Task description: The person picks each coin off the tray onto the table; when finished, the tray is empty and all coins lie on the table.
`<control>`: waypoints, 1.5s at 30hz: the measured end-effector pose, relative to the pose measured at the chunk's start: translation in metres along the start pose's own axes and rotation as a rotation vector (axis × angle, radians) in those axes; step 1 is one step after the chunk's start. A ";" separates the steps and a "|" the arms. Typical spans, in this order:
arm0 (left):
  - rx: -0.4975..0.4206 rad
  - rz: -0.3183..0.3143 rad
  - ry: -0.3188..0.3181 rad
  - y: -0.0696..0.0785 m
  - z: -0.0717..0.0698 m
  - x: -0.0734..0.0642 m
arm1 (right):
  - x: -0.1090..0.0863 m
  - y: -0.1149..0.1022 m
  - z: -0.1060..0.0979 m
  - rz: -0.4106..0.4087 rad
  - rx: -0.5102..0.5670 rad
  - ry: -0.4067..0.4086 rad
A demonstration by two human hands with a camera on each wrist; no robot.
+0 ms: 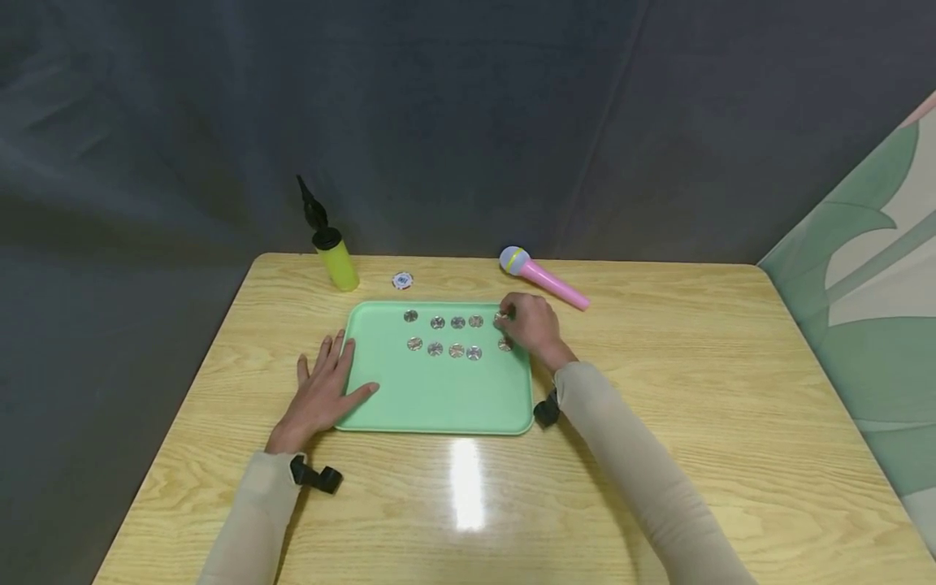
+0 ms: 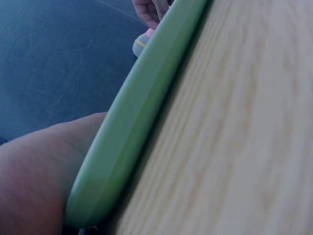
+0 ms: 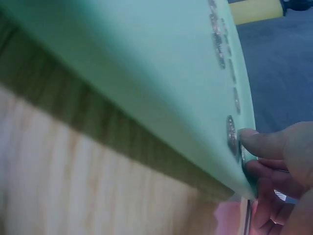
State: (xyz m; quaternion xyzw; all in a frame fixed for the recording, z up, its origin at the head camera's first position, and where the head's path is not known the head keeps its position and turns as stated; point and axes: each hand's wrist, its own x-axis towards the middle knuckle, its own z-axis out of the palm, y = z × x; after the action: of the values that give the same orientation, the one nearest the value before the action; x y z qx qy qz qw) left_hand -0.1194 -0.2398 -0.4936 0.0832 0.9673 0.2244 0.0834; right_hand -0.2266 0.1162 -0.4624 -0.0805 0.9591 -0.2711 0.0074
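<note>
A mint-green tray (image 1: 431,406) lies on the table and bears several silvery coins (image 1: 457,351) in two rows across its far half. My left hand (image 1: 322,398) rests with spread, straight fingers over the tray's left edge, its thumb reaching onto the tray floor. At the far right corner, my right hand (image 1: 532,325) pinches a coin (image 1: 500,317) between curled fingers and thumb, low over the tray. Just nearer lies another coin (image 1: 504,345), partly under that hand. In the right wrist view the thumb (image 3: 257,142) is beside the end coins; the fingertips partly hide the pinched one.
Behind the tray stands a yellow hand pump (image 1: 338,264) with a black nozzle, left of a white and red poker chip (image 1: 402,280). A pink toy microphone (image 1: 548,280) lies behind the right hand. A dark curtain (image 1: 453,122) hangs along the table's far edge.
</note>
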 end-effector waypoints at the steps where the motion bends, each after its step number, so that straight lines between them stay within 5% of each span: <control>1: -0.001 0.000 0.003 0.000 0.000 0.000 | 0.001 0.000 0.001 0.002 -0.005 0.005; 16: -0.016 0.007 0.021 0.000 0.001 0.000 | 0.003 -0.003 0.006 -0.013 -0.058 0.017; 45: -0.016 0.002 0.021 -0.002 0.003 0.001 | -0.004 0.007 -0.008 -0.141 0.141 0.006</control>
State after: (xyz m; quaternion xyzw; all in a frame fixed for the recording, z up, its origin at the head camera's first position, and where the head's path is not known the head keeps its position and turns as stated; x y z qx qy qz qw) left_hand -0.1205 -0.2403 -0.4973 0.0810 0.9663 0.2330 0.0738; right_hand -0.2239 0.1266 -0.4589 -0.1465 0.9296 -0.3381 -0.0088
